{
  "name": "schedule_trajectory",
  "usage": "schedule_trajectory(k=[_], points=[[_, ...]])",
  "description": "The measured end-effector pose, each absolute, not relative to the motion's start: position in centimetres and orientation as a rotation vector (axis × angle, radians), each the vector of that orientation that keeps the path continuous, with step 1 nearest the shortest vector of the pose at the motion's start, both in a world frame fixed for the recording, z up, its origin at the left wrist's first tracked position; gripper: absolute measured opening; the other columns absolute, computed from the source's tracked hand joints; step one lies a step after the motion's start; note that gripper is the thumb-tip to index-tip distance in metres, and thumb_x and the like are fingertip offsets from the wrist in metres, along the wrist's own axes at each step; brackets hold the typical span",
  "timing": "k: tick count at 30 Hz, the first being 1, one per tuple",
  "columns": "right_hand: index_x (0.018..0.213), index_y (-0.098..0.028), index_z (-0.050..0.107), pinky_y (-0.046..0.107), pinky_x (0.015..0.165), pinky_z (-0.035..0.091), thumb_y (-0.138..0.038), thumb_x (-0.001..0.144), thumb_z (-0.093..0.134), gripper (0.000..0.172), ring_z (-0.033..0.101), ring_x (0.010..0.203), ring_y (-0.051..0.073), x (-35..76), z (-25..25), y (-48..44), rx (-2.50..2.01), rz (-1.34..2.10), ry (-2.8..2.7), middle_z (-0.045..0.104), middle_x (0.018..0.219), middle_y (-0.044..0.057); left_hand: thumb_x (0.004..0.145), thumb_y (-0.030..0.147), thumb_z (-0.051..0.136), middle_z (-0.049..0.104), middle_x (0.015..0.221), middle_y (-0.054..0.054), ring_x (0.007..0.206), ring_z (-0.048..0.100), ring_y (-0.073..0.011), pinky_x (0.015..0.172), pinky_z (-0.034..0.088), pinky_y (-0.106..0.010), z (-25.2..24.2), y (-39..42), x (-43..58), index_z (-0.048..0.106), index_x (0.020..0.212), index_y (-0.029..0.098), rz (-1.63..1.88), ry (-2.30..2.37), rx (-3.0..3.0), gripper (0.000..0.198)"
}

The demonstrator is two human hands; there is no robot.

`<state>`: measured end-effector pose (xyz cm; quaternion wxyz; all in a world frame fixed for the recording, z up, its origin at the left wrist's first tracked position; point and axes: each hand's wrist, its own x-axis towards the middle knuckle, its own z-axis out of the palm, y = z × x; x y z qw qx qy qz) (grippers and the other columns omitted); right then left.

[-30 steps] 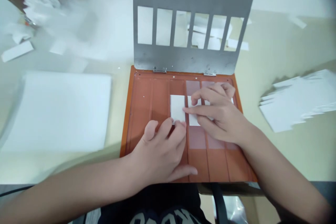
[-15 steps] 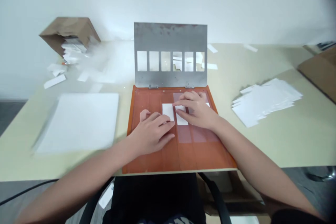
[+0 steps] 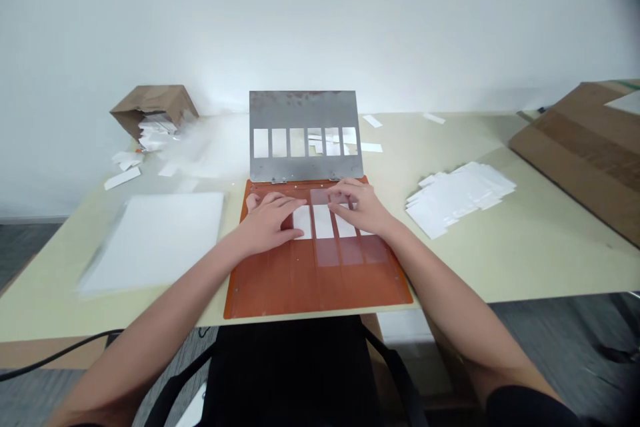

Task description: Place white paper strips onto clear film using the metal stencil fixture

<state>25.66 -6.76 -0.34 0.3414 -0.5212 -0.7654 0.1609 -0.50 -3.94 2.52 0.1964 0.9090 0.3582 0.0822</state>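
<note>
An orange base board (image 3: 320,293) lies in front of me, its hinged grey metal plate (image 3: 303,107) with several rectangular windows standing raised at the back. White cards rest in a row on the board. My left hand (image 3: 270,221) has its fingers apart, index and thumb at the top and bottom of the leftmost card (image 3: 302,223). Beside it lies a second card (image 3: 323,223). My right hand (image 3: 365,208) is spread over the cards on the right, fingertips near the top of a third card (image 3: 346,228) and partly covering it. Clear film (image 3: 328,255) shows beneath the cards.
To the left lies a stack of white translucent sheets (image 3: 160,233). Behind it, an open cardboard box (image 3: 163,100) spills white scraps. A fanned pile of white cards (image 3: 460,197) is at the right, near a big cardboard box (image 3: 585,147). Paper strips (image 3: 371,147) lie behind the board.
My left hand has moved up to the leftmost card, index and thumb now at its top and bottom. My right hand stays over the right-hand cards. The view has shifted.
</note>
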Motion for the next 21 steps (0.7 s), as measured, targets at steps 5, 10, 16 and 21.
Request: schedule_trajectory(k=[5,10,16,21], points=[[0.107,-0.023,0.072,0.034,0.079,0.046,-0.032,0.086,0.064,0.025,0.061,0.086,0.018,25.8,-0.2,-6.7,-1.327,0.446,-1.946,0.068,0.097,0.005,0.083,0.04,0.072,0.065,0.136,-0.011,0.131,0.05,-0.0361,0.107,0.033,-0.058,3.2,-3.6,0.1,0.062,0.133,0.025,0.26,1.032,2.486,0.054],[0.112,-0.022,0.07,0.038,0.083,0.047,-0.035,0.086,0.066,0.03,0.063,0.085,0.018,25.4,-0.2,-6.9,-1.303,0.511,-1.903,0.071,0.096,0.006,0.076,0.035,0.076,0.065,0.133,-0.011,0.125,0.057,-0.0316,0.101,0.046,-0.05,4.2,-3.0,0.8,0.062,0.129,0.024,0.364,0.988,2.358,0.056],[0.125,-0.025,0.06,0.037,0.086,0.053,-0.047,0.089,0.065,0.043,0.07,0.091,0.018,24.5,0.8,-7.9,-1.205,0.79,-1.833,0.075,0.103,0.004,0.082,0.032,0.069,0.069,0.113,-0.008,0.088,0.067,-0.0175,0.072,0.055,-0.03,4.9,-2.9,2.0,0.066,0.117,0.022,0.64,0.88,1.984,0.036],[0.104,-0.023,0.063,0.036,0.078,0.053,-0.043,0.083,0.072,0.03,0.067,0.075,0.016,24.4,1.5,-8.4,-1.203,0.985,-1.658,0.069,0.077,-0.002,0.073,0.031,0.079,0.064,0.103,-0.005,0.063,0.055,-0.0075,0.064,0.053,-0.028,3.4,-3.7,3.5,0.067,0.113,0.021,0.862,0.877,1.724,0.043]])
